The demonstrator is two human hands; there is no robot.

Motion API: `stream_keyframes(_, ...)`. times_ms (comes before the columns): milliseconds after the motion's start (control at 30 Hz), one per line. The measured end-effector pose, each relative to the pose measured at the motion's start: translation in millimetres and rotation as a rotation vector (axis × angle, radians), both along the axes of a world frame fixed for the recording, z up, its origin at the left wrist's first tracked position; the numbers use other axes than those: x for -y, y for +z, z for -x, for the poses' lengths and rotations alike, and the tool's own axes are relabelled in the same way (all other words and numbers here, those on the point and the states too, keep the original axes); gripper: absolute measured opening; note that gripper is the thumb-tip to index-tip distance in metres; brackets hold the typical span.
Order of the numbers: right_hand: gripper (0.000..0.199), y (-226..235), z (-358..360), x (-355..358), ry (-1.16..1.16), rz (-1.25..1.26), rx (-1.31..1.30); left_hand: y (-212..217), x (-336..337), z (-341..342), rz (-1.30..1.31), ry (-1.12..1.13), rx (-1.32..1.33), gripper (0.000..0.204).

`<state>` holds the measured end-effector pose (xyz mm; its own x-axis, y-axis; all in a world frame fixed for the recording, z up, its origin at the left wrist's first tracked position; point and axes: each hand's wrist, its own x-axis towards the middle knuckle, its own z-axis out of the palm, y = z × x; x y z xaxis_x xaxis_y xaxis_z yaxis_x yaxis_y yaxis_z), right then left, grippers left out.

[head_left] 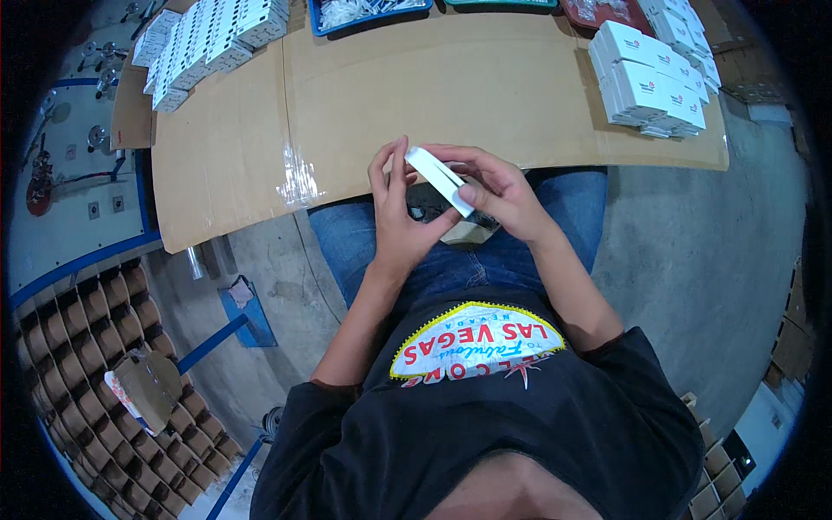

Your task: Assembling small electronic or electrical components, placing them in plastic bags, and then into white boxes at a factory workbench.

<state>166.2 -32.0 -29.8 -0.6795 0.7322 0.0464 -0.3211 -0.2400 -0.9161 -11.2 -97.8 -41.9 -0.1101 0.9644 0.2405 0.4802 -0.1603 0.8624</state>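
Observation:
A small white box (439,179) is held tilted between my two hands, above my lap at the table's near edge. A dark slit runs along the side that faces up. My left hand (400,206) grips its left side, with the index finger up at the top end and the thumb at the lower end. My right hand (503,192) closes on it from the right, its thumb pressed near the lower end and its fingers behind. What lies under the box is partly hidden by my hands.
A cardboard-covered table (433,95) spans the front. Stacked white boxes stand at far left (217,39) and far right (650,82). At the back are a blue tray (371,23) of small clear pieces, a green tray (503,7) and a red tray (598,22). Divided cardboard (95,373) lies lower left.

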Motion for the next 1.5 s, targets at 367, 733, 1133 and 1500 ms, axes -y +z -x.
stream_keyframes(367, 0.047, -9.4, 5.4, -1.7, -0.085, -0.287, 0.173, -3.3, 0.4, -7.8, 0.035, 0.029, 0.663, 0.09)
stream_keyframes(733, 0.064, -8.1, 8.5, 2.2, -0.081, -0.4, 0.357, 10.0, -3.1, -3.1, 0.604, 0.041, 1.284, 0.082)
stream_keyframes(1133, 0.044, -17.4, 16.5, 2.4, -0.305, -0.529, 0.446, -1.1, -2.3, -9.3, 0.55, 0.132, 1.278, 0.063)
stream_keyframes(1500, 0.044, -15.9, 15.7, 4.7, -0.345, -0.589, 0.476, 8.1, -5.7, 4.6, 0.855, -0.018, 1.342, 0.083)
